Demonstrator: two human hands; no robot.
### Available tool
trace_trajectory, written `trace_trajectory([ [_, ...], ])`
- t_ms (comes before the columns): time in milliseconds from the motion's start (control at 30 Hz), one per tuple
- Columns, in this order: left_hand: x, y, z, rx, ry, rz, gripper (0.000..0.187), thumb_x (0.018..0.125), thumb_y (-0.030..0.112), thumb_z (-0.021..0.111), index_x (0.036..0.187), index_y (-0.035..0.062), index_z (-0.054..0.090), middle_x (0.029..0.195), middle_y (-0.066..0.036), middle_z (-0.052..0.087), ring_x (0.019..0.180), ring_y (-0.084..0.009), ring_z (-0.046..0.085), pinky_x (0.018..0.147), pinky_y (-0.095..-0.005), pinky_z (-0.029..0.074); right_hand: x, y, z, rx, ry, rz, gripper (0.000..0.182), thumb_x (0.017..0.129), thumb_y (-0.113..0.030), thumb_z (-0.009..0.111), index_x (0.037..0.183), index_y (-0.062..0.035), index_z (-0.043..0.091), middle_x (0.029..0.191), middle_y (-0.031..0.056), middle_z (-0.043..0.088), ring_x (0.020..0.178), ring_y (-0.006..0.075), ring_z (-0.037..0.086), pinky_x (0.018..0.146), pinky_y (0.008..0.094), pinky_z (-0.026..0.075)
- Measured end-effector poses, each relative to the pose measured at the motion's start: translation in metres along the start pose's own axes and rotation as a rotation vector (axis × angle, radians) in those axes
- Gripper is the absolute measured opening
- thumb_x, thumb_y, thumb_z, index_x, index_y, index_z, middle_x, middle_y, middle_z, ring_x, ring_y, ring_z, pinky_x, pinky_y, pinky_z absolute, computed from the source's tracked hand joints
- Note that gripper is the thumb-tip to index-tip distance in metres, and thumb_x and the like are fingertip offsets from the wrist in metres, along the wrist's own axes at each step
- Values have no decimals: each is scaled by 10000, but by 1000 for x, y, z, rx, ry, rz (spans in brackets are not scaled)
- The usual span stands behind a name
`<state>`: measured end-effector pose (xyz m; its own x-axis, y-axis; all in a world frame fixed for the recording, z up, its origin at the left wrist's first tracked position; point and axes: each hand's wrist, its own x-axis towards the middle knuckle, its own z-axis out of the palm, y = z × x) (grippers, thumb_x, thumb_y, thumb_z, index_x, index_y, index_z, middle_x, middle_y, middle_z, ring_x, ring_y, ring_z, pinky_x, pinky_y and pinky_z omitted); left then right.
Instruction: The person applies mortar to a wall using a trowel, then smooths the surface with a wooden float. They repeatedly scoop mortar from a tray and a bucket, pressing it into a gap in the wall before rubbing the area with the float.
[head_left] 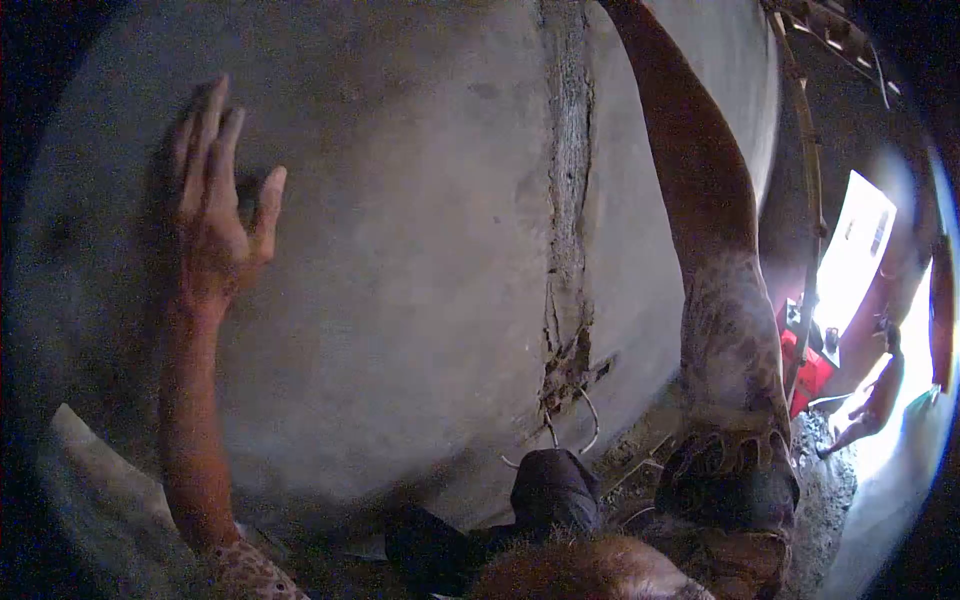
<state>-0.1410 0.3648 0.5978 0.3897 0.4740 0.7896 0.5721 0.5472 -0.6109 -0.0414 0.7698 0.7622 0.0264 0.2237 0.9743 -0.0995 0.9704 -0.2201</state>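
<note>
My left hand [218,225] is raised at the left against a grey plastered wall [400,220], palm side toward it, fingers stretched out and thumb apart. Nothing shows in it, and its shadow falls close beside the fingers. To its right, a rough vertical groove [570,160] runs down the wall, ending in a broken, crumbled patch near the bottom. Bent thin rods [590,415] stick out there. My right forearm [690,140], in a patterned sleeve [735,330], reaches up past the groove; the hand itself lies beyond the top edge.
A dark-clad knee [553,485] is close under the groove's lower end. Rubble [640,450] lies along the wall base. On the right stand a wooden pole [808,150], a red object [808,370] and a bright opening [855,250], with another person [880,390] near it.
</note>
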Motion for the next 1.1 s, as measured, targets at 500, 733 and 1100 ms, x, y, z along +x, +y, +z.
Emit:
trace_trajectory([
  [500, -3, -11, 9, 70, -20, 30, 472, 904, 208, 585, 1288, -34, 457, 1431, -188, 397, 1299, -379, 393, 1080, -454, 316, -121, 51, -3, -168, 213, -458, 237, 774, -287, 701, 753, -54, 663, 729, 166, 618, 684, 323, 573, 622, 425, 459],
  [733, -10, -28, 17, 106, -21, 41, 466, 918, 282, 588, 1296, 24, 502, 1352, -174, 493, 1252, -341, 465, 1054, -409, 359, -217, 28, -24, -20, 85, -35, 216, 763, -241, 724, 807, -38, 665, 741, 148, 609, 732, 309, 592, 662, 395, 487],
  [1100, -36, -58, 30, 119, -169, -212, 607, 917, 541, 494, 1307, 78, 515, 1298, -174, 543, 1194, -334, 525, 992, -403, 423, -357, 63, -28, -50, 101, -229, 282, 780, -210, 713, 1006, -46, 674, 923, 155, 654, 853, 337, 609, 754, 452, 480],
])
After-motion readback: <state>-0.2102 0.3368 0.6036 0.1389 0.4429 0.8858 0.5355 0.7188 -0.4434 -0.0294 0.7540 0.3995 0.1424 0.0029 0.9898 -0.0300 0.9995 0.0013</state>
